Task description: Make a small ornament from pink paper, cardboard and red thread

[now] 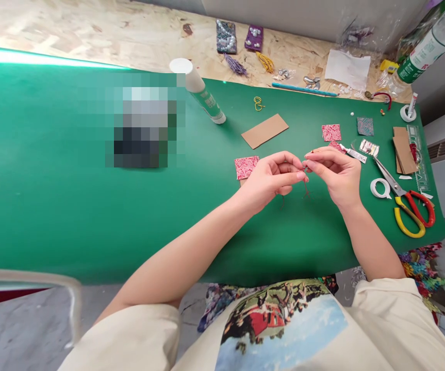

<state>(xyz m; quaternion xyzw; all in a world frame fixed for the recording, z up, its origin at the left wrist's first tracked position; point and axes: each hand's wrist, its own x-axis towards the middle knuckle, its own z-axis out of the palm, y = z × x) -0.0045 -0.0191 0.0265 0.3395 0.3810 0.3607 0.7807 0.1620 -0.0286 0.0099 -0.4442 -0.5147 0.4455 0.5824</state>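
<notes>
Thin dark red cord (306, 188) runs between my two hands above the green table, its loose ends hanging down. My left hand (274, 180) pinches it between thumb and fingers. Close beside it, my right hand (334, 170) pinches the cord too, the fingertips of both hands nearly touching. A red patterned fabric square (246, 167) lies partly behind my left hand. Another such square (331, 132) is just beyond my right hand, near a small white tube (356, 154). Where the fingertips meet, the cord is too small to make out clearly.
Scissors (404, 196) with red and yellow handles and a white tape roll (380, 188) lie right. Brown cardboard (264, 131) and a white-green bottle (202, 95) are beyond my left hand. Farther back are a blue pencil (305, 89), tasselled pieces (226, 37) and a clear bottle (425, 54).
</notes>
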